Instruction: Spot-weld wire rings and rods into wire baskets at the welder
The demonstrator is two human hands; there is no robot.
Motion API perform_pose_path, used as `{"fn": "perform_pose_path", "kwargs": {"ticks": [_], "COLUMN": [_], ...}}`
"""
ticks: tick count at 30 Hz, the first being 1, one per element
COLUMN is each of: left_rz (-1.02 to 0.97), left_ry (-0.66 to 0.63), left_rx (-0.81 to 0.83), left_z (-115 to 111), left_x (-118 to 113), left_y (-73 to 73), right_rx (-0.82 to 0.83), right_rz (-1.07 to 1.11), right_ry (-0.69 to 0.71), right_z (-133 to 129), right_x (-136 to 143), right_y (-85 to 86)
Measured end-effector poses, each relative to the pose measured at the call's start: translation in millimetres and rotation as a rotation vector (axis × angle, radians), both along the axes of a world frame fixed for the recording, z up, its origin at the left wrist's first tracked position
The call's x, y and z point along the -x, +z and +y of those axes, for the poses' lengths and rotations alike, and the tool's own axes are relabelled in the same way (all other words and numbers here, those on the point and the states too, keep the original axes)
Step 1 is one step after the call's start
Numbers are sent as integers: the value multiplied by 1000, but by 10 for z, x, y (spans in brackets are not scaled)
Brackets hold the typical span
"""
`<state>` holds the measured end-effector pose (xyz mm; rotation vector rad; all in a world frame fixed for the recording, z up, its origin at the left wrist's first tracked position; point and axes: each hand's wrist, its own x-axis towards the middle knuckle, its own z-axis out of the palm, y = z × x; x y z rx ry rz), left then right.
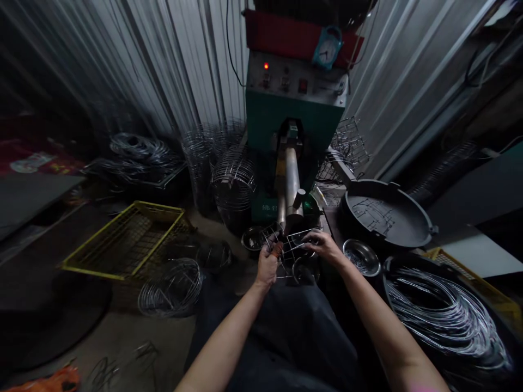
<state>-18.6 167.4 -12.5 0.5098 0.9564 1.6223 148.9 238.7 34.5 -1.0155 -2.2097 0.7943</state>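
Note:
My left hand (267, 265) is closed on the left side of a small wire rack (291, 251), just below the machine's electrode arm (292, 177). Something orange (278, 249) shows at its fingers; I cannot tell whether it is a finger cover or a tool handle. With fingers bent and pinched, my right hand (323, 246) grips the rack's upper right side. The green spot welding machine (261, 122) stands straight ahead, a red lamp (266, 66) lit on its panel. Parts of the rack are hidden by the hands and the dim light.
On the right are a round black tray (427, 228), a metal bowl (378, 267) of small wire pieces and a big bundle of wire rings (461, 321). At left lie a yellow crate (92, 270) and wire coils (171, 288). Stacked wire rings (232, 179) stand beside the machine.

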Motion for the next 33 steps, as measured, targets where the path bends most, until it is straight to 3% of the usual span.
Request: {"fn": "perform_pose_path", "kwargs": {"ticks": [8, 19, 33], "left_rz": [-56, -182, -115], "left_ry": [67, 81, 66], "left_rx": [37, 75, 106], "left_z": [-7, 82, 189], "left_x": [-14, 63, 107], "left_y": [60, 151, 162], "right_rx": [-114, -116, -120], "right_rz": [-1, 3, 12], "right_ry": [-35, -41, -50], "right_z": [48, 151, 209], "right_x": [117, 195, 231], "right_y": [-16, -12, 1]}}
